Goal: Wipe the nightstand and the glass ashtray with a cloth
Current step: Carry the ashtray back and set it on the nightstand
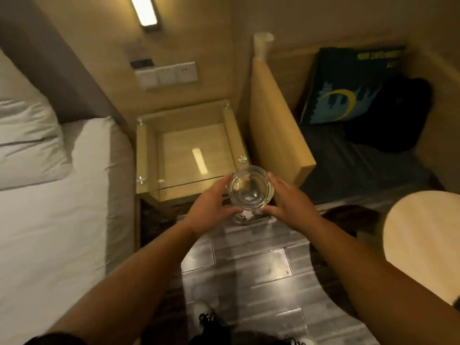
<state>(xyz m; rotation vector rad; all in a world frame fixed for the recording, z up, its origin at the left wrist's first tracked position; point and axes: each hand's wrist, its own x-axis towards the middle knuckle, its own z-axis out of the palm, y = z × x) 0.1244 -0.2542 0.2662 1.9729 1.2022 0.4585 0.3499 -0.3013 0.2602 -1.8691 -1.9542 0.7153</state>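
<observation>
Glass ashtray (251, 188) clasped between both hands, left hand (214, 205) and right hand (286, 197), just above nightstand's (146, 145) front edge

Bare forearms, a dark sleeve edge (57, 338) at the left elbow, black-laced white shoes (206, 317) below.

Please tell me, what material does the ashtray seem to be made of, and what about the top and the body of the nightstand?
The ashtray, held between both hands, looks like thick clear glass: the floor shows through it.
The nightstand top seems a clear glass sheet: it mirrors the ceiling lamp and rests on round metal studs.
The nightstand body looks like pale wood or wood-look laminate, with a matte grain; which one cannot be told.
</observation>
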